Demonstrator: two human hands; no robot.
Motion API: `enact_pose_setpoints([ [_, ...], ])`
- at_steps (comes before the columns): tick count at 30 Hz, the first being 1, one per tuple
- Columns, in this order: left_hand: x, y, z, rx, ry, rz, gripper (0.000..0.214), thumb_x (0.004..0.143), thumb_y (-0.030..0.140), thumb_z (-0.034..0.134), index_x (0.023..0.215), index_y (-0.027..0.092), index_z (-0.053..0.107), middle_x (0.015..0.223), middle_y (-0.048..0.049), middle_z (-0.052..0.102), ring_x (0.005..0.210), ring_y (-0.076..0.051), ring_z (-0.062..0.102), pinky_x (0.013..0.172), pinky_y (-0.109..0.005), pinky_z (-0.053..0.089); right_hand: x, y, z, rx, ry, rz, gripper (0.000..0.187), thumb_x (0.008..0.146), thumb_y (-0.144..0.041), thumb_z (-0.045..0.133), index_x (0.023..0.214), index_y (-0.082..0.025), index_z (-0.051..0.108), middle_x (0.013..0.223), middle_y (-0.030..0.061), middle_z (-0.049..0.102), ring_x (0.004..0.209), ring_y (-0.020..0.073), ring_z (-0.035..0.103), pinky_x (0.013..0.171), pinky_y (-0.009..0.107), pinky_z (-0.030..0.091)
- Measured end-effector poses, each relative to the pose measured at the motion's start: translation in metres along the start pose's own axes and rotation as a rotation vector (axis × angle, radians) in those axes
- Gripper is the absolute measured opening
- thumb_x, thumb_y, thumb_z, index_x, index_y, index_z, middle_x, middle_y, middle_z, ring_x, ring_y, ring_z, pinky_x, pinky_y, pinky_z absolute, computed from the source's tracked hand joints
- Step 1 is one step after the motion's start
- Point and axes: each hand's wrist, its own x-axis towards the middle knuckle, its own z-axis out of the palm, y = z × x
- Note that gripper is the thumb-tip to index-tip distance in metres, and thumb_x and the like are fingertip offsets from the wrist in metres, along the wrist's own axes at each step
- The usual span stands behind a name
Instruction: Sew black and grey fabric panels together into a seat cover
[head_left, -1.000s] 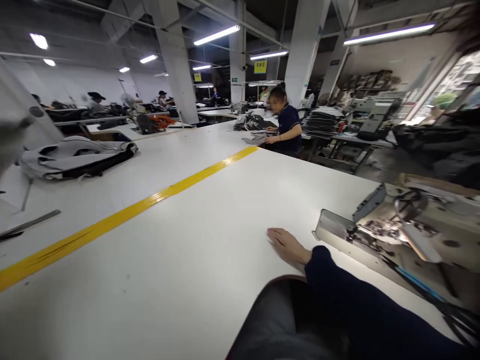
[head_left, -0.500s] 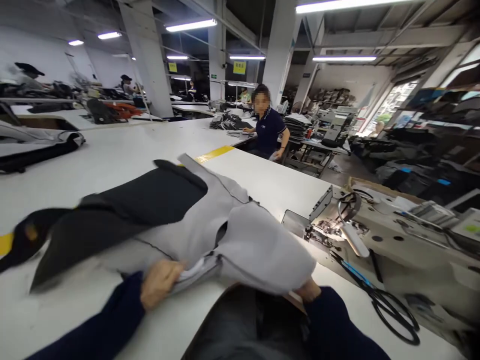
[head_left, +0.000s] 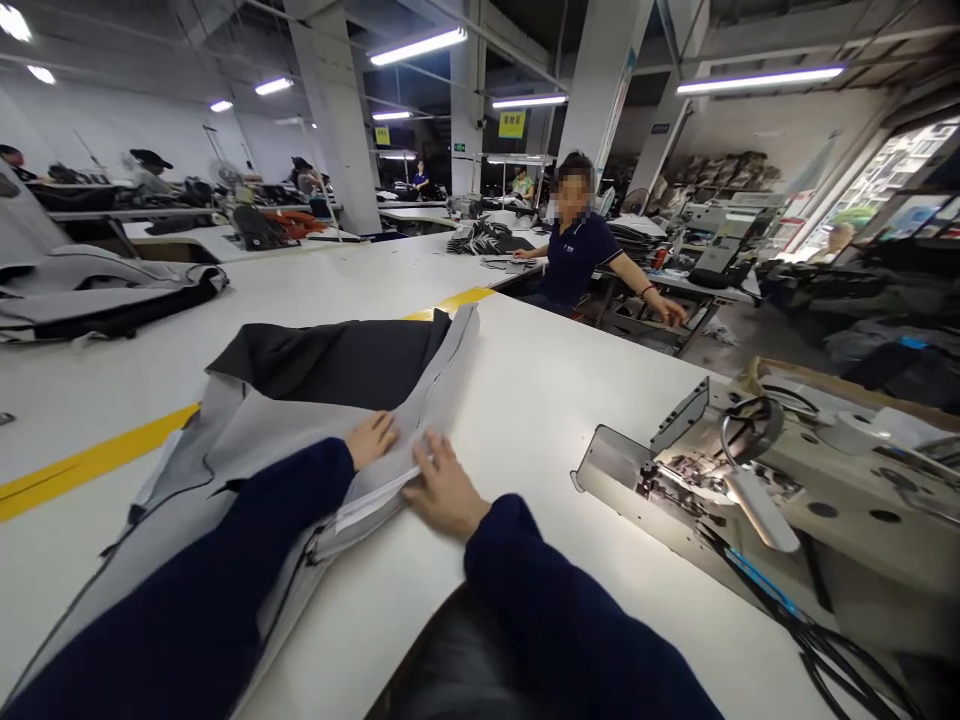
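Note:
A sewn fabric piece [head_left: 285, 430], light grey with dark seam lines and a black panel folded at its far side, lies spread on the white table [head_left: 540, 420]. My left hand [head_left: 373, 440] rests on the grey cloth with its fingers laid flat. Close by on the right, my right hand [head_left: 448, 490] touches the piece's right edge, fingers stretched out and slightly blurred. Neither hand grips the cloth. My left forearm hides part of the near grey portion.
To the right stands a sewing machine [head_left: 840, 490] with its lamp lit. Black-handled scissors [head_left: 795, 620] lie beside it. Another grey and black fabric piece [head_left: 112, 290] is at far left. A co-worker [head_left: 574, 250] sits across the table, one arm extended. Yellow tape [head_left: 97, 460] crosses the table.
The fabric piece has been turned and laid down to the left. Both hands have let go of its edges and come together on it. The co-worker's arm has reached outward.

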Motion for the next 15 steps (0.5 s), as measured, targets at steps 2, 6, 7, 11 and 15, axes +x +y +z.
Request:
enact_pose_setpoints([
  [2,0.009,0.011,0.022,-0.015,-0.014,-0.032,0.047,0.089,0.039,0.036,0.121,0.014,0.058,0.130,-0.0121,0.054,0.118,-0.022,0.049,0.104,-0.036,0.036,-0.010,-0.014,0.024,-0.015,-0.136,-0.031,0.083,0.084,-0.055,0.054,0.144,-0.004,0.028,0.152,0.0246,0.018,0.142,0.0410,0.011,0.110,0.063,0.021],
  [6,0.035,0.001,0.027,-0.044,-0.036,-0.125,0.058,0.088,0.051,0.034,0.127,0.012,0.053,0.132,-0.0176,0.052,0.123,-0.032,0.045,0.106,-0.049,0.028,-0.051,-0.023,0.032,0.036,-0.189,-0.049,0.072,0.087,-0.050,0.052,0.142,-0.010,0.033,0.151,0.0226,0.024,0.141,0.0366,0.021,0.112,0.061,0.019],
  [7,0.040,-0.002,0.024,-0.056,-0.052,-0.146,0.060,0.086,0.055,0.036,0.122,0.011,0.057,0.126,-0.0190,0.056,0.119,-0.035,0.048,0.103,-0.050,0.030,-0.057,-0.019,0.027,0.091,-0.169,-0.030,0.062,0.089,-0.047,0.050,0.139,-0.014,0.039,0.150,0.0194,0.030,0.139,0.0338,0.026,0.112,0.059,0.022],
  [11,0.029,0.018,-0.011,-0.224,-0.070,-0.109,0.052,0.083,0.057,0.037,0.095,0.014,0.063,0.092,-0.0103,0.068,0.090,-0.027,0.061,0.081,-0.035,0.046,-0.048,0.003,0.000,0.536,0.149,0.334,0.046,0.096,-0.038,0.033,0.139,-0.024,0.040,0.144,0.0108,0.041,0.128,0.0246,0.045,0.100,0.047,0.046],
  [15,0.002,0.099,-0.064,-0.536,-0.032,0.171,0.041,0.084,0.052,0.042,0.080,0.016,0.062,0.074,-0.0022,0.064,0.072,-0.018,0.057,0.065,-0.026,0.044,-0.010,-0.011,-0.013,0.754,0.159,0.361,0.046,0.100,-0.033,0.025,0.145,-0.023,0.026,0.137,0.0127,0.046,0.115,0.0224,0.054,0.085,0.041,0.054],
])
